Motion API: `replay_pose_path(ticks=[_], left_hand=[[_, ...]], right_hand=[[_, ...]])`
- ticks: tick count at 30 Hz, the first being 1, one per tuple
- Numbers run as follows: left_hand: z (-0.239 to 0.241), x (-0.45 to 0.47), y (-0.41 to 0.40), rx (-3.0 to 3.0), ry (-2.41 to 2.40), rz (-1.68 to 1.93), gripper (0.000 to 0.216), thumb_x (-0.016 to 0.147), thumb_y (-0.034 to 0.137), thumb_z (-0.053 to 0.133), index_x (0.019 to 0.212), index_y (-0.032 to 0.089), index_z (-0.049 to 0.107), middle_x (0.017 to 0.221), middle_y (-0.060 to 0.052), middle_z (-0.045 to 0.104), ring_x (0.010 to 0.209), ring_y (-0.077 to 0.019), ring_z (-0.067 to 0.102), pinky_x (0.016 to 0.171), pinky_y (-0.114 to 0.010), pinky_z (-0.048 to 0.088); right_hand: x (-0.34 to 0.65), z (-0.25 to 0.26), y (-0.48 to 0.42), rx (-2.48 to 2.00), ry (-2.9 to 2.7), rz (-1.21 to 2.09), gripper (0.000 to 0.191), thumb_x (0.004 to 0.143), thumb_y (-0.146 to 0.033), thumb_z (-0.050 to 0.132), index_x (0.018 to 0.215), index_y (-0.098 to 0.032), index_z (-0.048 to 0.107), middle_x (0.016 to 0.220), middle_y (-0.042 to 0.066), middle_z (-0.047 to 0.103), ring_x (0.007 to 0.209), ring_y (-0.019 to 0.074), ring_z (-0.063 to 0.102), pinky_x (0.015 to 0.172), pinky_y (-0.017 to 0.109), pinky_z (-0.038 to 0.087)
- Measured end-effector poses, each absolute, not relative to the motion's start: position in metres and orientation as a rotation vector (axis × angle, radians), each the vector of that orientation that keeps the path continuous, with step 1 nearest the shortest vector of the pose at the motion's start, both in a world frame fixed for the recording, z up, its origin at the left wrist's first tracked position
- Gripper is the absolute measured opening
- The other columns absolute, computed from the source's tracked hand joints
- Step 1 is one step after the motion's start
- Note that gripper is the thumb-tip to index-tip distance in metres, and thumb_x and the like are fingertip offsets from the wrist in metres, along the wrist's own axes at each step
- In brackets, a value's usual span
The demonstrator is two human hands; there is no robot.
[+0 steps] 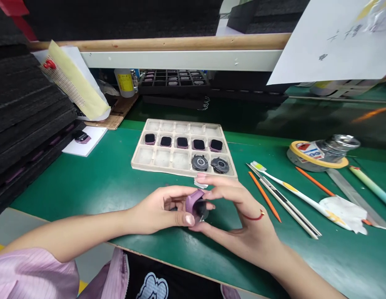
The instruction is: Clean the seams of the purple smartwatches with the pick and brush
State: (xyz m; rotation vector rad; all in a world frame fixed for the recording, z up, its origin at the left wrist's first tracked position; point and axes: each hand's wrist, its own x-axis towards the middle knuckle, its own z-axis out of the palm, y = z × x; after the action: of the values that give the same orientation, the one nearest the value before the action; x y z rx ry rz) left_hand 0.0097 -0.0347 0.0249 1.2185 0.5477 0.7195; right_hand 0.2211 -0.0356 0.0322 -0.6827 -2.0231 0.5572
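Observation:
Over the table's front edge, my left hand grips a purple watch case, held tilted with its side toward me. A dark, glossy, rounded watch part sits against the case's open side. My right hand pinches this part at its edge between thumb and fingertips, the index finger raised. Whether the two pieces are joined cannot be seen. Just beyond my hands lies a cream compartment tray. Its middle row holds several purple watches with black screens, and the front row's right end holds two black round watch backs.
To the right lie an orange stick, a white toothbrush, a metal ruler and a tape roll around a metal-topped bottle. Another watch rests on a white pad. Black foam trays are stacked left; a shelf hangs overhead.

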Motion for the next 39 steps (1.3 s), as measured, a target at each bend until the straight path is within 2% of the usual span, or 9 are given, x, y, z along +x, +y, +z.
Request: replay_pose_path(ticks=[3, 7, 13, 20, 22, 24, 27, 32, 39], left_hand=[[0.022, 0.011, -0.034, 1.133, 0.487, 0.67, 0.048, 0.089, 0.052, 0.07, 0.123, 0.018, 0.068, 0.124, -0.016, 0.069, 0.093, -0.0174, 0.066, 0.075, -0.026, 0.051], [0.019, 0.015, -0.035, 0.998, 0.5, 0.71, 0.052, 0.089, 0.06, 0.066, 0.112, 0.014, 0.071, 0.117, -0.018, 0.07, 0.065, -0.0084, 0.05, 0.058, -0.022, 0.038], [0.02, 0.02, -0.038, 0.794, 0.54, 0.712, 0.053, 0.088, 0.064, 0.063, 0.101, 0.013, 0.069, 0.099, -0.013, 0.07, 0.062, -0.0088, 0.042, 0.059, -0.025, 0.032], [0.021, 0.02, -0.038, 0.73, 0.505, 0.701, 0.043, 0.09, 0.056, 0.067, 0.094, 0.013, 0.071, 0.065, 0.001, 0.049, 0.06, -0.0095, 0.038, 0.059, -0.024, 0.028], [0.022, 0.02, -0.038, 0.749, 0.487, 0.684, 0.045, 0.093, 0.056, 0.063, 0.101, 0.013, 0.073, 0.068, -0.002, 0.054, 0.06, -0.0098, 0.037, 0.059, -0.025, 0.029], [0.023, 0.019, -0.038, 0.749, 0.485, 0.678, 0.045, 0.094, 0.055, 0.061, 0.111, 0.014, 0.072, 0.086, -0.008, 0.065, 0.062, -0.01, 0.037, 0.059, -0.026, 0.03], [0.025, 0.018, -0.039, 0.733, 0.464, 0.682, 0.046, 0.094, 0.055, 0.062, 0.119, 0.017, 0.071, 0.108, -0.013, 0.067, 0.065, -0.0101, 0.039, 0.059, -0.025, 0.031], [0.029, 0.017, -0.039, 0.693, 0.446, 0.662, 0.048, 0.093, 0.058, 0.061, 0.118, 0.019, 0.072, 0.107, -0.012, 0.069, 0.063, -0.0087, 0.041, 0.068, -0.027, 0.04], [0.031, 0.015, -0.038, 0.701, 0.397, 0.638, 0.047, 0.094, 0.059, 0.058, 0.117, 0.021, 0.074, 0.107, -0.011, 0.071, 0.06, -0.0065, 0.042, 0.07, -0.026, 0.041]], right_hand=[[0.218, 0.029, -0.036, -0.692, -1.982, 0.59, 0.047, 0.079, -0.022, 0.083, 0.117, -0.029, 0.056, 0.116, 0.008, 0.07, 0.11, 0.0259, 0.07, 0.096, 0.043, 0.06], [0.215, 0.027, -0.037, -0.699, -1.901, 0.595, 0.052, 0.078, -0.022, 0.084, 0.121, -0.029, 0.055, 0.111, 0.006, 0.072, 0.108, 0.0247, 0.072, 0.094, 0.04, 0.061], [0.215, 0.032, -0.037, -0.769, -2.02, 0.503, 0.019, 0.083, -0.023, 0.078, 0.096, -0.024, 0.065, 0.112, 0.009, 0.073, 0.105, 0.0246, 0.072, 0.09, 0.037, 0.061], [0.212, 0.034, -0.038, -0.808, -1.805, 0.494, 0.011, 0.087, -0.016, 0.072, 0.086, -0.026, 0.07, 0.093, 0.005, 0.073, 0.093, 0.0207, 0.072, 0.083, 0.036, 0.061], [0.213, 0.035, -0.039, -0.865, -1.633, 0.549, 0.012, 0.087, -0.017, 0.072, 0.083, -0.028, 0.07, 0.088, 0.003, 0.073, 0.084, 0.0202, 0.072, 0.078, 0.038, 0.063], [0.214, 0.037, -0.039, -0.918, -1.459, 0.617, 0.012, 0.089, -0.019, 0.071, 0.082, -0.029, 0.067, 0.086, 0.002, 0.074, 0.076, 0.0194, 0.073, 0.072, 0.038, 0.065], [0.215, 0.036, -0.039, -0.93, -1.419, 0.763, 0.009, 0.088, -0.025, 0.074, 0.092, -0.028, 0.067, 0.099, 0.004, 0.075, 0.088, 0.0211, 0.076, 0.081, 0.039, 0.067], [0.215, 0.028, -0.038, -0.852, -1.789, 0.928, 0.065, 0.074, -0.031, 0.088, 0.132, -0.03, 0.058, 0.133, 0.008, 0.065, 0.123, 0.0273, 0.065, 0.108, 0.045, 0.054], [0.214, 0.026, -0.038, -0.801, -1.876, 0.872, 0.055, 0.078, -0.029, 0.084, 0.128, -0.034, 0.064, 0.122, 0.005, 0.069, 0.121, 0.0257, 0.063, 0.101, 0.041, 0.057]])
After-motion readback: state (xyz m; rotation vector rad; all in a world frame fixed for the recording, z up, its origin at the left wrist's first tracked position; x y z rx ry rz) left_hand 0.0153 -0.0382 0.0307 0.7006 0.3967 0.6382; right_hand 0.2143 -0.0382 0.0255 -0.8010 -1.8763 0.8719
